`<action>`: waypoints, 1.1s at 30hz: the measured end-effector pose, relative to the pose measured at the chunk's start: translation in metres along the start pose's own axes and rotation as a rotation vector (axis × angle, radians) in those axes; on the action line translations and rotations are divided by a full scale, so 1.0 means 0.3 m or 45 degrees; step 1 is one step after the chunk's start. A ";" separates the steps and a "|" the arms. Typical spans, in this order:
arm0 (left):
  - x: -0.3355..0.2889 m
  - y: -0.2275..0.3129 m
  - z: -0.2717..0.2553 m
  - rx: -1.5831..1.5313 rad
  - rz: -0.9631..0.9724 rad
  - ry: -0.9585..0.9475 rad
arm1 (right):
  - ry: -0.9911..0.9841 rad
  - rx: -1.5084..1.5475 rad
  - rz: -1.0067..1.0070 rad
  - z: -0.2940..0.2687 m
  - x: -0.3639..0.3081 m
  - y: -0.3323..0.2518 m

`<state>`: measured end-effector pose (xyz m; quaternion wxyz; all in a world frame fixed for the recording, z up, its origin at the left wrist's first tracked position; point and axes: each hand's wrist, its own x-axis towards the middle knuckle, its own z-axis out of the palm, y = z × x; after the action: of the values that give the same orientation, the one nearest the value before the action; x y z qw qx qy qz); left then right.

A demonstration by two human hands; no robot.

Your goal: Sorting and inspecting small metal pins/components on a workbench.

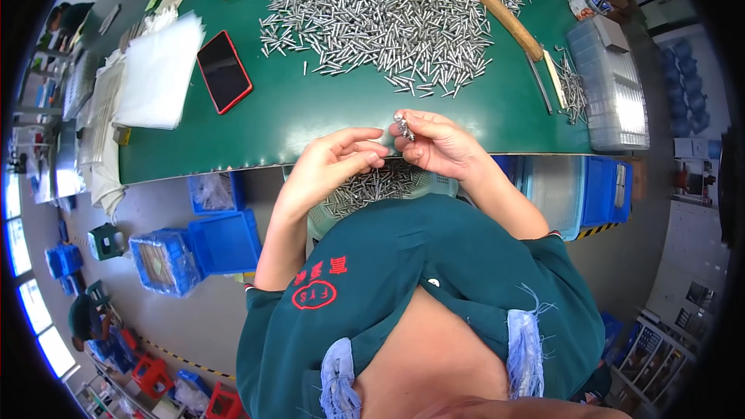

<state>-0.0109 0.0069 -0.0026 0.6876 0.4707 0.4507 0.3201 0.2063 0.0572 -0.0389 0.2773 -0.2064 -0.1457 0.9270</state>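
Observation:
My right hand (pixel 440 142) is closed in a pinch round several small silvery metal pins (pixel 403 126), just above the near edge of the green table. Opposite it, my left hand (pixel 339 161) has its thumb and a bent finger pressed together; whatever is between them, if anything, is too small to tell. Under both hands, at my lap, a pale green basket (pixel 443 186) holds many similar pins (pixel 365 192), partly hidden by my hands and shirt. A large heap of loose metal pins (pixel 380 15) lies on the table (pixel 310 120) beyond my hands.
Wooden bars (pixel 504 15) border the heap. Left of it lie a red-edged phone (pixel 225 71) and white sheets (pixel 159 70). At right are longer metal pins (pixel 573 89) and stacked clear plastic boxes (pixel 613 85). Blue bins (pixel 225 240) stand on the floor at left.

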 end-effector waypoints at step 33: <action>0.237 -0.051 0.033 1.464 0.626 0.464 | 0.790 -2.641 -1.127 -0.057 0.004 -0.072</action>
<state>0.0259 0.0593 -0.0381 0.1452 0.7912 0.5387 0.2504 0.2232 0.0779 -0.0458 0.2983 -0.4825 -0.8179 0.0960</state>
